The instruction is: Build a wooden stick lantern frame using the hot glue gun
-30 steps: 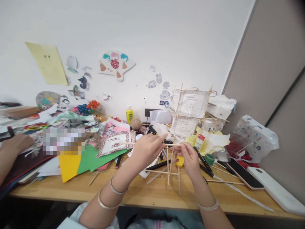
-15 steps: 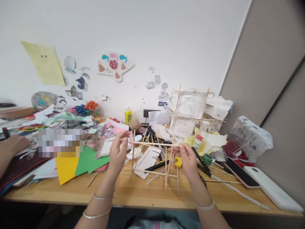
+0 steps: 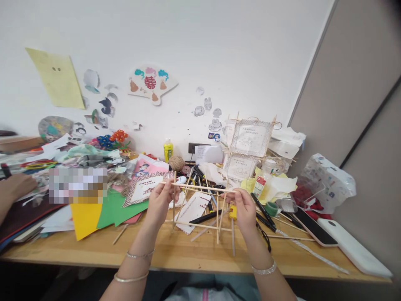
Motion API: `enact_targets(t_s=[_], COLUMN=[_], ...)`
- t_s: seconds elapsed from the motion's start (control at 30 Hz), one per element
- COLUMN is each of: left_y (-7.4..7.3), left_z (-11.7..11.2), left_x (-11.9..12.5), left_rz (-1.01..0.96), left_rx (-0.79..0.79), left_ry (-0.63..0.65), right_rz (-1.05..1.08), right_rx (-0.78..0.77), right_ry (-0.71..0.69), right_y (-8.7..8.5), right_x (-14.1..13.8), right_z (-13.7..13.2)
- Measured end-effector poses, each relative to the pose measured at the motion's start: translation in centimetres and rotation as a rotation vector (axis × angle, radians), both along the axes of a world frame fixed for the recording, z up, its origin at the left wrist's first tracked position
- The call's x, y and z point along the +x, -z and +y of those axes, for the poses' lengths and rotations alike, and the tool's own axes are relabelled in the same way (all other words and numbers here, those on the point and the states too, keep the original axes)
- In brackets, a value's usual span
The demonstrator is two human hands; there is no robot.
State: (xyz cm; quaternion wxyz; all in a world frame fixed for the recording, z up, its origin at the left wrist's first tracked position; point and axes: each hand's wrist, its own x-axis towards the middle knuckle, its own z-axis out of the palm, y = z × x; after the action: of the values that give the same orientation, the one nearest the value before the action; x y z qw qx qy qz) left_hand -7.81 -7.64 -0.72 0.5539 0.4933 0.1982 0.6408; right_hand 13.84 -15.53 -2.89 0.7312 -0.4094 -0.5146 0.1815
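A frame of thin wooden sticks (image 3: pixel 200 209) stands on the wooden table (image 3: pixel 194 253) in front of me. My left hand (image 3: pixel 160 201) pinches the left end of its top stick. My right hand (image 3: pixel 243 207) pinches the right end of that same stick, beside a small yellow piece (image 3: pixel 232 212). Both wrists wear silver bangles. The top stick (image 3: pixel 200 187) runs nearly level between my two hands.
Coloured paper sheets (image 3: pixel 103 213), patterned cards, black pens (image 3: pixel 205 218), a twine ball (image 3: pixel 176 163) and a yellow glue bottle (image 3: pixel 168 149) crowd the table. A finished paper lantern (image 3: pixel 250 144) stands behind. A phone (image 3: pixel 313 228) and white case lie right. Another person's hand (image 3: pixel 14 186) rests far left.
My left hand has slid left along the top stick, from near my right hand out to the frame's left end. The frame's left side now shows upright.
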Motion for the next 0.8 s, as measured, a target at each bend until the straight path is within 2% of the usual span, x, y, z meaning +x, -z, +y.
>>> enact_targets(t_s=[0.27,0.47,0.8], left_y=[-0.1,-0.1,-0.4], left_z=[0.1,-0.2,-0.4], left_x=[0.7,1.2,1.3], left_rz=[-0.036,-0.100,-0.134], left_rx=[0.011,0.016,-0.011], left_ry=[-0.039,-0.076,-0.068], right_rz=[-0.010,-0.019,-0.049], right_rx=[-0.044,-0.016,-0.046], right_ry=[0.039,0.001,0.051], right_y=[-0.5,-0.4,-0.9], right_x=[-0.1,0.1,0.0], right_z=[-0.2,-0.2,-0.3])
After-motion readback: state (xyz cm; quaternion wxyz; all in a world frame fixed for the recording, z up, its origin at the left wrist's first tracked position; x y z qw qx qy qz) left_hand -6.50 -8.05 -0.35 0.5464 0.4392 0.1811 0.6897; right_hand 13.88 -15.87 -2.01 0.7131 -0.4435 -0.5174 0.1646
